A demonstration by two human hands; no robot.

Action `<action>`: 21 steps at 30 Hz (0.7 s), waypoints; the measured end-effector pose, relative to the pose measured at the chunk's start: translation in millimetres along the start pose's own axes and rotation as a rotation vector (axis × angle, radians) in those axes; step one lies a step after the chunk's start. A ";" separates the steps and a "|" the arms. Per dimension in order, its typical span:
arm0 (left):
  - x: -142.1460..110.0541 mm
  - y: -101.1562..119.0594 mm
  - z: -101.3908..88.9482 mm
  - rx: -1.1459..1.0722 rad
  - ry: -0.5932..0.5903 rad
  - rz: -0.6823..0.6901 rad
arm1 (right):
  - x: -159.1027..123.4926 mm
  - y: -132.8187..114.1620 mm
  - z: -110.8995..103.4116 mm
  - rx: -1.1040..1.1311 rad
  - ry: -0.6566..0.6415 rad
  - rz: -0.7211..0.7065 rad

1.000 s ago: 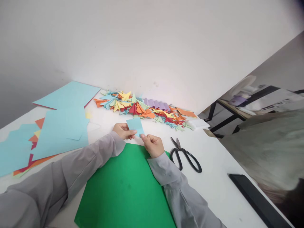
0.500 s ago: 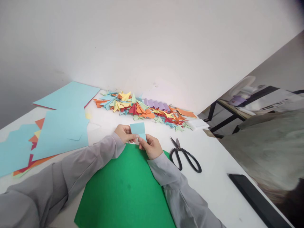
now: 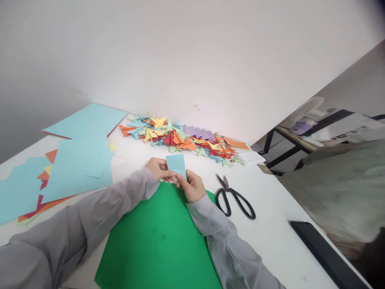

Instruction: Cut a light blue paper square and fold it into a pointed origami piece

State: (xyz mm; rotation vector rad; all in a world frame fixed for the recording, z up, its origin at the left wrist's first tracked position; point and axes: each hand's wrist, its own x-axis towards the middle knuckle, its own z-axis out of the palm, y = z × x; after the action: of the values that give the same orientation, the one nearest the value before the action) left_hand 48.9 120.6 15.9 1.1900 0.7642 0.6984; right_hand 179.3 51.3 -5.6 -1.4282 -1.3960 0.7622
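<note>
A small light-blue piece of paper is held up between my two hands, just beyond the far edge of a green sheet. My left hand pinches its lower left part, fingers closed. From the right, my right hand grips the lower right part, its thumb lying on the paper. The two thumbs nearly meet there, and the fingers hide the paper's lower edge. Black-handled scissors lie to the right of my right hand with their blades slightly apart.
A long heap of folded paper planes in many colours lies along the wall, with purple folded paper behind it. Large light-blue sheets and coloured scraps cover the left side. A black flat bar lies near the right table edge.
The small blue paper is tilted very slightly differently and sits a touch further right. Both hands keep their hold on it; the other things lie as before.
</note>
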 end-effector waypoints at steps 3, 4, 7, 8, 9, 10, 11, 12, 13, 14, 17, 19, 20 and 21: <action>2.2 -0.9 -2.1 0.005 -0.013 0.010 | 1.0 -1.7 -0.8 0.125 -0.045 0.047; 3.0 -1.5 -2.8 0.002 -0.026 0.013 | 1.2 -2.6 -0.8 0.167 -0.059 0.063; 4.6 -3.2 -4.0 -0.006 -0.064 0.031 | 1.4 -5.9 -0.3 0.234 -0.071 0.094; 4.8 -3.7 -4.1 -0.003 -0.071 0.042 | 1.3 -7.0 0.0 0.239 -0.064 0.102; 5.0 -4.2 -4.1 0.002 -0.075 0.053 | 1.3 -7.8 0.1 0.241 -0.058 0.110; 5.0 -4.8 -3.9 0.003 -0.075 0.063 | 1.3 -8.5 0.0 0.243 -0.053 0.118; 5.0 -5.4 -3.7 0.001 -0.071 0.071 | 1.4 -9.0 -0.2 0.245 -0.051 0.124; 4.9 -6.0 -3.4 -0.006 -0.064 0.078 | 1.5 -9.1 -0.7 0.248 -0.051 0.128; 4.9 -6.6 -3.2 -0.013 -0.055 0.081 | 1.7 -9.0 -1.4 0.250 -0.053 0.131; 4.7 -7.1 -3.0 -0.018 -0.047 0.083 | 1.8 -8.6 -2.2 0.251 -0.056 0.130; 4.0 -8.0 -2.6 -0.015 -0.037 0.088 | 1.9 -6.3 -4.1 0.240 -0.066 0.119; 3.2 -8.1 -2.1 -0.020 -0.042 0.085 | 1.6 -4.6 -4.1 0.225 -0.065 0.111; 2.7 -8.0 -1.7 -0.026 -0.043 0.081 | 1.4 -4.0 -3.7 0.216 -0.060 0.109; 2.2 -8.0 -1.1 -0.030 -0.041 0.076 | 1.2 -3.5 -3.1 0.204 -0.054 0.108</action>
State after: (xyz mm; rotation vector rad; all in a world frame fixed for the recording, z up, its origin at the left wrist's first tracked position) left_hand 49.8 121.1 7.7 1.2074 0.6747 0.7437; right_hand 181.0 51.4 -1.1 -1.3397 -1.2497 0.9904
